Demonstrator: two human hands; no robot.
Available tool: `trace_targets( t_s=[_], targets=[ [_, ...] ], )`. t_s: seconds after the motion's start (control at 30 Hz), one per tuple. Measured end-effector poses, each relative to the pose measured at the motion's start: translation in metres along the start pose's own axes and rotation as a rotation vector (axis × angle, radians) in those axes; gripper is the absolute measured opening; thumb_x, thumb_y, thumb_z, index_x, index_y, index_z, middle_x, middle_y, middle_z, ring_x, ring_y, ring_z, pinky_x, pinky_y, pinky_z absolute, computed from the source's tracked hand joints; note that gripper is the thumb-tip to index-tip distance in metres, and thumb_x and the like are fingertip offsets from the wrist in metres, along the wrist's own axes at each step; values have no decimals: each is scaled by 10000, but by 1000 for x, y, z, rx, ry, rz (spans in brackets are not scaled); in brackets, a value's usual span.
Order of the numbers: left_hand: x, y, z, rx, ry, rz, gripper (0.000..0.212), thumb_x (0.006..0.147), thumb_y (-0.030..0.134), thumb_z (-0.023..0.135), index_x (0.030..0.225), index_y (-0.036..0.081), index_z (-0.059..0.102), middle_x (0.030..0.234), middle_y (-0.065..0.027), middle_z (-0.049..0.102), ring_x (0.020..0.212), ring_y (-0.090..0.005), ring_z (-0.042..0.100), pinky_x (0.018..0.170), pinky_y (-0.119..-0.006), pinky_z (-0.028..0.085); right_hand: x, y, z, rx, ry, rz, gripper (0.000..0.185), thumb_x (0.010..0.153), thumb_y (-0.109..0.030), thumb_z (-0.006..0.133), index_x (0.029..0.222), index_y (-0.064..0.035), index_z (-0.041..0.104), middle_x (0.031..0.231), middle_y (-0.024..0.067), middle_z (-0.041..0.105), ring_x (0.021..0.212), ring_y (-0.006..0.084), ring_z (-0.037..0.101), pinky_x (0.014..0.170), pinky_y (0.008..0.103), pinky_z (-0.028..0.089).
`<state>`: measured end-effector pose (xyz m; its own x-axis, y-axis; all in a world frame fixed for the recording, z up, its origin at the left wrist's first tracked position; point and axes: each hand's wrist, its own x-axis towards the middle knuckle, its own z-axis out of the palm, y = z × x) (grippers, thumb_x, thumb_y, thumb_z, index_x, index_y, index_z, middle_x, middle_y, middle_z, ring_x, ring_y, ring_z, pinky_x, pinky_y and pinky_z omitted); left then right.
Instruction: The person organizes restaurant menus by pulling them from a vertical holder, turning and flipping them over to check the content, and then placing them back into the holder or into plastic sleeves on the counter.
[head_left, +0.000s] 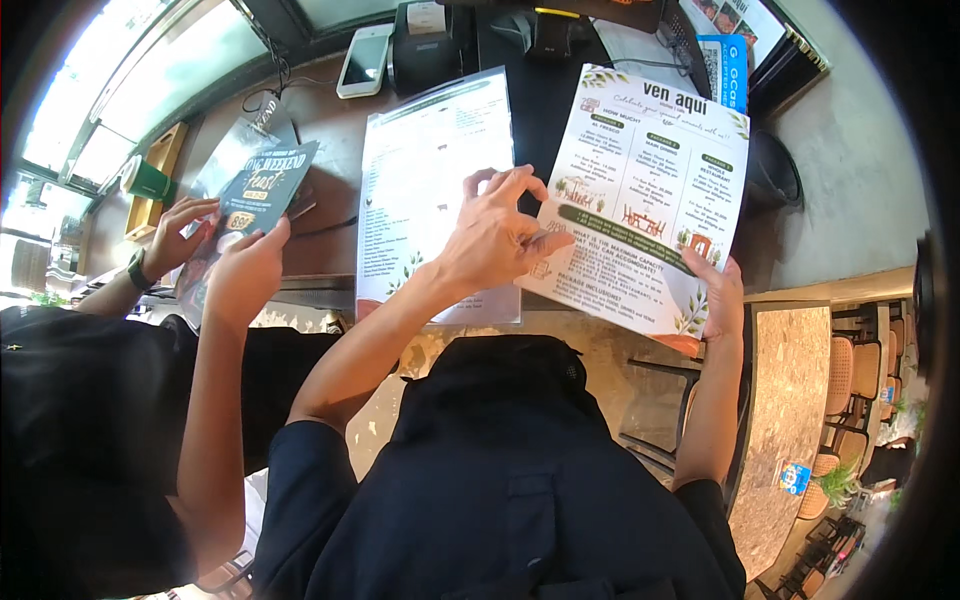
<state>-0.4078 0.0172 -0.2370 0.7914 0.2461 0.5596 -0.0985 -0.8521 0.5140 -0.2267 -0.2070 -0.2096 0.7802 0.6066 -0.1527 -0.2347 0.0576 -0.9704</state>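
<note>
My right hand (721, 294) grips the lower right edge of a printed package-rate sheet (637, 202), its thumb on the front. The sheet is tilted, with its top leaning right. My left hand (499, 232) is raised over the sheet's left edge, fingers curled and thumb near the paper; whether it touches the sheet I cannot tell. Under and left of that hand lies a clear-covered printed menu (405, 195), partly hidden by my left forearm. The menu's lower edge reaches past the counter's front edge.
At left, a co-worker's hands (251, 262) hold a dark printed flyer (262, 187). Along the back of the dark counter (322, 142) are a white smartphone (365, 61), a black receipt printer (429, 52) and cables. A green cup (148, 180) stands by a wooden tray (159, 176). Chairs (841, 375) are at right.
</note>
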Motion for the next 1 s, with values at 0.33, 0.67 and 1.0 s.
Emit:
trace_targets(
  t_s=[0.33, 0.67, 1.0],
  targets=[
    [9, 4, 5, -4, -18, 95, 340, 613, 346, 762, 513, 52, 621, 866, -27, 497, 902, -220, 450, 866, -429, 266, -8, -11, -4, -129, -73, 48, 285, 753, -39, 649, 1015, 44, 573, 958, 113, 626, 792, 142, 597, 715, 277, 478],
    [4, 11, 19, -131, -36, 172, 326, 631, 323, 744, 528, 56, 589, 881, -43, 469, 945, -262, 428, 819, -436, 279, -4, -12, -7, -144, -102, 76, 247, 740, -35, 658, 972, 33, 606, 913, 90, 642, 773, 125, 597, 690, 253, 474],
    [28, -8, -13, -99, 337, 13, 256, 676, 93, 680, 474, 13, 545, 873, -108, 573, 912, -287, 537, 809, -394, 339, -31, -62, 8, -169, 208, -459, 215, 743, -8, 639, 947, 50, 601, 861, 82, 636, 754, 110, 584, 674, 244, 464]
  ],
)
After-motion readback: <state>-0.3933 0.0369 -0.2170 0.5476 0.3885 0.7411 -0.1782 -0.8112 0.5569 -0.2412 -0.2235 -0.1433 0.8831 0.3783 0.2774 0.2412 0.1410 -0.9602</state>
